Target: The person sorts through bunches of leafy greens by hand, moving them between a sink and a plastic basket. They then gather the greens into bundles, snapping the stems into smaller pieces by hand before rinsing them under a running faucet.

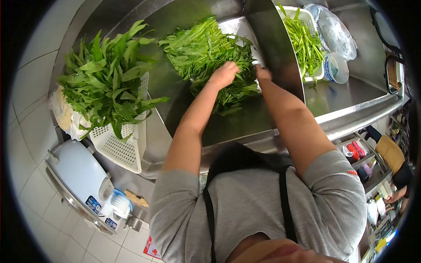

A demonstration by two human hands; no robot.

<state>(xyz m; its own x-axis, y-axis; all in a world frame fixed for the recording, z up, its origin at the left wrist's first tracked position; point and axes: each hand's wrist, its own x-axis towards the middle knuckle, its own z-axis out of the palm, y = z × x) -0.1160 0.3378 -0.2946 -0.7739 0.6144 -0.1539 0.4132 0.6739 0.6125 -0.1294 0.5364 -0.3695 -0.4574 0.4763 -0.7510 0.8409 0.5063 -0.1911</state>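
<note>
Grey shirt cloth (250, 193) and a black apron (247, 158) come nearest the camera, on the near side of the steel basin (256, 122). Inside the basin lies a broad pile of leafy greens (197, 48), a strip of metal showing between it and the near edge. On the pile is the left hand (224, 75), its grip half curled, fingertips among leaves; I cannot tell how much it holds. The right hand (262, 73), blurred, is at the pile's right edge, near the basin's right wall; its grip I cannot tell. Left of the basin, a white basket (117, 151) carries long leaves (109, 83); right of it sits another basket (312, 19) with stems (302, 44).
</note>
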